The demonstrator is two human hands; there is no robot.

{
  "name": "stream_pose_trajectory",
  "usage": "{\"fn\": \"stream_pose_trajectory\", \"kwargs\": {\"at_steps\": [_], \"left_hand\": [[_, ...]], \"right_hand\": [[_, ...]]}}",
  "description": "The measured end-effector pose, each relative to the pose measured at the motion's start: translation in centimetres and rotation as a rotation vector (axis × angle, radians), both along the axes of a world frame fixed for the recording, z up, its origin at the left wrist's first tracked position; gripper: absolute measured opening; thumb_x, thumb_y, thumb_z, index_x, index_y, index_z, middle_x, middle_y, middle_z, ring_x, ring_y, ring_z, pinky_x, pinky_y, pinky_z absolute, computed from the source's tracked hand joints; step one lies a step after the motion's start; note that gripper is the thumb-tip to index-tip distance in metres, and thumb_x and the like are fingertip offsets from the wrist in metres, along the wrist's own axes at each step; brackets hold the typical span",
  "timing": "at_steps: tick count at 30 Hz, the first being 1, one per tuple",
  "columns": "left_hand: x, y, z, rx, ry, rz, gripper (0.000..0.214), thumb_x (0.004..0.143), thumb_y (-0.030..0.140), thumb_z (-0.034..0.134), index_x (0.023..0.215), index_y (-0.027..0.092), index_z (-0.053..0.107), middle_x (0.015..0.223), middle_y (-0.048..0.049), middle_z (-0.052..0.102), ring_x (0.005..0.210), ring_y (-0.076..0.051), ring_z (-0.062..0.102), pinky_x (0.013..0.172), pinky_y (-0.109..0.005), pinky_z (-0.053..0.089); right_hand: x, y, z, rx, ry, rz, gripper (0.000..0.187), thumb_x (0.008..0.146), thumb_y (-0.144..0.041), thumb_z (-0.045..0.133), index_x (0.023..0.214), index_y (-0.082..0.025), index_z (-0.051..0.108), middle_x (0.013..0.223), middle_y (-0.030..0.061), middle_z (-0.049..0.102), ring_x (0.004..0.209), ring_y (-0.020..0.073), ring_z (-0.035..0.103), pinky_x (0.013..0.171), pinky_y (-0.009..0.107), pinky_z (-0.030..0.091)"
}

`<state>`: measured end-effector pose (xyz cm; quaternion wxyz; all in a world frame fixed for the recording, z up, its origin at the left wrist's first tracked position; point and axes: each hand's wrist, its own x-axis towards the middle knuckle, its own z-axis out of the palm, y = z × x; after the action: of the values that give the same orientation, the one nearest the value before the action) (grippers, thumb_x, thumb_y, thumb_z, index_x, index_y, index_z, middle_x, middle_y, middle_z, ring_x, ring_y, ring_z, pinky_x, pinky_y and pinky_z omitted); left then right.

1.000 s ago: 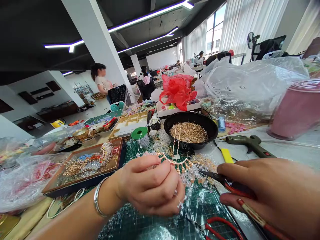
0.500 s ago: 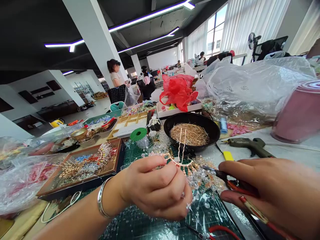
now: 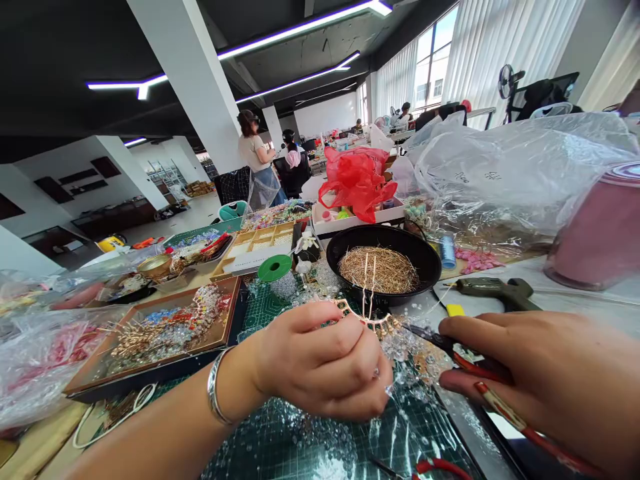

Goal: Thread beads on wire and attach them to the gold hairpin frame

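My left hand (image 3: pixel 323 363) pinches a gold wire headpiece frame (image 3: pixel 367 318), and its fingers hide part of the frame. Thin wire stems rise from the frame, and strands of clear crystal beads (image 3: pixel 405 353) hang below it and spread over a green cutting mat (image 3: pixel 260 313). My right hand (image 3: pixel 530 363) grips red-handled pliers (image 3: pixel 493 377), with their dark jaws reaching left toward the beads. A second pair of red-handled pliers (image 3: pixel 435 468) lies on the mat's near edge, apart from both hands.
A black bowl of gold wire pins (image 3: pixel 380 250) stands beyond the frame. A wooden tray of beaded pieces (image 3: pixel 150 373) lies to the left. A glue gun (image 3: pixel 495 289), plastic bags (image 3: pixel 515 173) and a pink cylinder (image 3: pixel 595 233) crowd the right. A person (image 3: pixel 255 157) stands beyond the table.
My left hand and the gold frame have shifted slightly right and up. The right hand's grip on the pliers looks unchanged. The standing person has moved right, toward the far pillar.
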<state>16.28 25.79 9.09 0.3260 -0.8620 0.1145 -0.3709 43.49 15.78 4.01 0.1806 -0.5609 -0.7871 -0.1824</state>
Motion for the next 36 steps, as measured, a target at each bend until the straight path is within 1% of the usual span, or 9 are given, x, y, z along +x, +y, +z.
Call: {"fn": "stream_pose_trajectory", "kwargs": {"at_steps": [3, 6, 10, 16, 18, 22, 26, 33, 36], "left_hand": [[0.1, 0.2, 0.0, 0.009, 0.008, 0.004, 0.006, 0.084, 0.023, 0.069, 0.081, 0.027, 0.073, 0.085, 0.0042, 0.072, 0.085, -0.015, 0.062, 0.073, -0.032, 0.049], [0.2, 0.5, -0.1, 0.032, 0.012, -0.005, 0.006, 0.084, 0.023, 0.07, 0.08, 0.027, 0.073, 0.084, 0.0043, 0.072, 0.084, -0.015, 0.062, 0.072, -0.032, 0.049], [0.2, 0.8, -0.4, 0.037, 0.015, -0.014, 0.006, 0.084, 0.025, 0.07, 0.082, 0.027, 0.075, 0.085, 0.0037, 0.072, 0.084, -0.016, 0.062, 0.071, -0.032, 0.048], [0.1, 1.2, -0.9, 0.038, 0.019, -0.013, 0.005, 0.083, 0.024, 0.071, 0.084, 0.027, 0.075, 0.087, 0.0031, 0.071, 0.084, -0.016, 0.062, 0.07, -0.033, 0.047], [0.1, 1.3, -0.9, 0.041, 0.023, -0.013, 0.005, 0.084, 0.024, 0.071, 0.085, 0.027, 0.075, 0.087, 0.0031, 0.071, 0.084, -0.016, 0.061, 0.07, -0.033, 0.047], [0.2, 1.5, -1.0, 0.029, 0.019, -0.002, 0.005, 0.084, 0.023, 0.071, 0.083, 0.027, 0.073, 0.087, 0.0031, 0.071, 0.085, -0.016, 0.061, 0.07, -0.033, 0.047], [0.4, 1.6, -1.1, 0.028, 0.02, 0.01, 0.005, 0.085, 0.025, 0.07, 0.084, 0.028, 0.073, 0.087, 0.0028, 0.071, 0.085, -0.016, 0.06, 0.07, -0.033, 0.047], [0.7, 1.7, -1.3, 0.007, 0.004, -0.002, 0.006, 0.084, 0.023, 0.069, 0.083, 0.027, 0.073, 0.085, 0.0029, 0.07, 0.082, -0.016, 0.06, 0.068, -0.033, 0.046], [0.9, 1.7, -1.3, -0.001, 0.004, 0.0, 0.006, 0.085, 0.023, 0.07, 0.082, 0.027, 0.072, 0.086, 0.0023, 0.069, 0.083, -0.016, 0.059, 0.07, -0.034, 0.045]], "right_hand": [[0.0, 0.0, 0.1, -0.034, -0.088, 0.037, 0.027, 0.091, -0.057, 0.055, 0.095, -0.034, 0.069, 0.058, -0.0042, 0.069, 0.041, 0.0231, 0.065, 0.039, 0.03, 0.032], [-0.4, 0.1, 0.2, -0.052, -0.091, 0.024, 0.024, 0.09, -0.055, 0.058, 0.093, -0.035, 0.069, 0.057, -0.0053, 0.068, 0.041, 0.023, 0.065, 0.039, 0.03, 0.032], [-0.6, 0.6, 0.2, -0.035, -0.095, 0.024, 0.021, 0.087, -0.053, 0.062, 0.094, -0.035, 0.069, 0.057, -0.006, 0.068, 0.039, 0.0222, 0.063, 0.038, 0.03, 0.032], [-0.2, 1.1, 0.0, -0.013, -0.099, 0.061, 0.023, 0.09, -0.053, 0.058, 0.095, -0.034, 0.069, 0.058, -0.0053, 0.068, 0.039, 0.021, 0.064, 0.036, 0.03, 0.032], [-0.1, 1.3, -0.1, -0.004, -0.125, 0.057, 0.021, 0.09, -0.051, 0.058, 0.095, -0.033, 0.069, 0.059, -0.0052, 0.069, 0.041, 0.0215, 0.065, 0.037, 0.03, 0.034], [0.3, 1.6, -0.5, 0.006, -0.145, 0.049, 0.022, 0.091, -0.053, 0.056, 0.096, -0.035, 0.067, 0.058, -0.0058, 0.069, 0.041, 0.0226, 0.066, 0.036, 0.03, 0.034], [0.5, 1.8, -0.8, -0.035, -0.123, 0.033, 0.022, 0.091, -0.055, 0.056, 0.095, -0.036, 0.066, 0.056, -0.0071, 0.068, 0.039, 0.0221, 0.065, 0.035, 0.029, 0.035], [0.6, 1.8, -0.8, -0.065, -0.153, 0.002, 0.026, 0.096, -0.055, 0.048, 0.099, -0.036, 0.066, 0.062, -0.0056, 0.069, 0.049, 0.0218, 0.068, 0.041, 0.031, 0.042], [0.9, 1.8, -1.1, -0.051, -0.159, -0.014, 0.028, 0.095, -0.056, 0.049, 0.102, -0.036, 0.067, 0.064, -0.0044, 0.07, 0.05, 0.022, 0.068, 0.043, 0.031, 0.042]]}}
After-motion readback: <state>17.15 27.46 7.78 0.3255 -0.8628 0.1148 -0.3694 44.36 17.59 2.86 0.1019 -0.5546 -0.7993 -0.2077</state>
